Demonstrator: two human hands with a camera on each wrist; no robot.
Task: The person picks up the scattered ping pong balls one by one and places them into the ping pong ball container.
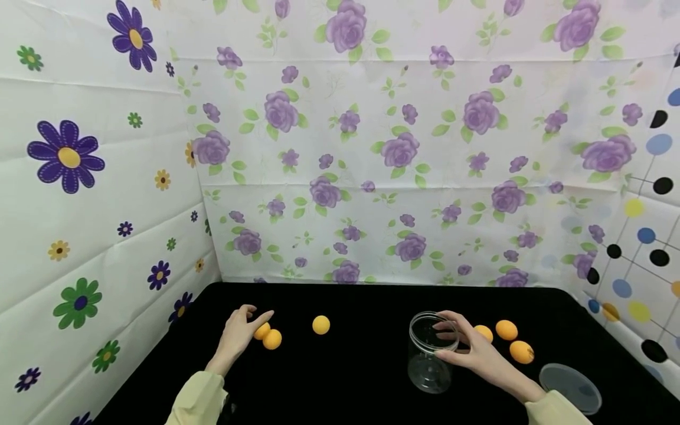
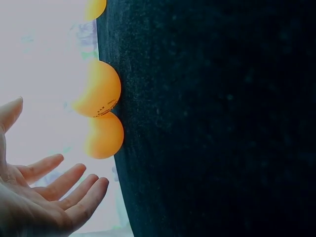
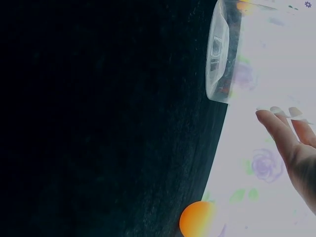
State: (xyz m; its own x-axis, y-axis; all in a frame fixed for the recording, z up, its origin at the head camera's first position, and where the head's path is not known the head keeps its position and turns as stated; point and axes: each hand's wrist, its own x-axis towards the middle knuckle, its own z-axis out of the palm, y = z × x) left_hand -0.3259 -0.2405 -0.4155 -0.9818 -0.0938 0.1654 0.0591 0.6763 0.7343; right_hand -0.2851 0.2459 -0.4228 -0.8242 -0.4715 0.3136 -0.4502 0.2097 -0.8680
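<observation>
On the left of the black table, my left hand (image 1: 237,334) reaches over two orange ping-pong balls, a rear one (image 1: 261,330) and a front one (image 1: 273,339). Its fingers are spread in the left wrist view, with a gap between them and the printed ball (image 2: 101,89). A third ping-pong ball (image 1: 321,324) lies to the right of this pair. My right hand (image 1: 470,348) holds a clear, lidless jar (image 1: 431,375) near its rim, thumb in front and fingers on the far side. The jar stands upright with no balls inside.
Three more orange balls lie right of the jar, one partly behind my right hand (image 1: 483,332), the others a rear ball (image 1: 506,330) and a marked ball (image 1: 522,352). A clear round lid (image 1: 571,388) lies by the right forearm. Patterned sheets (image 1: 340,147) hang around the table.
</observation>
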